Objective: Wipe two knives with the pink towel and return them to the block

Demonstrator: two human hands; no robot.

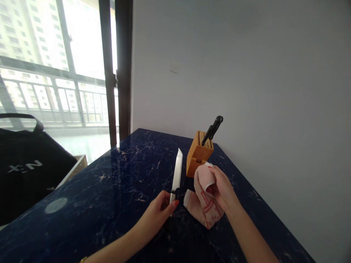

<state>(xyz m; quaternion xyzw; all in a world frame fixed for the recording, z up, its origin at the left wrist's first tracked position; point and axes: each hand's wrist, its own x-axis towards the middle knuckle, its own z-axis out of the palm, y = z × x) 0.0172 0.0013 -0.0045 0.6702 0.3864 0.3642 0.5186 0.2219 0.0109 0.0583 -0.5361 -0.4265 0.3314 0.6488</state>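
Observation:
My left hand (162,207) is closed round the handle of a kitchen knife (177,171), whose bare blade points away from me and up. In my right hand (222,185) is a pink cloth (201,208) with a red pattern, pinched near its top edge so that the rest hangs in folds. The cloth's lower part is close to the tabletop; whether it touches, I cannot tell. Just beyond the cloth stands a wooden knife block (193,153), with black-handled knives (215,128) in its slots. The blade and the cloth are apart.
The dark blue marble-patterned table (131,171) runs along a grey wall (246,73) at the right. A pale round patch (56,205) marks its left side. A black bag (30,168) stands beyond the left edge, near a large window (55,73).

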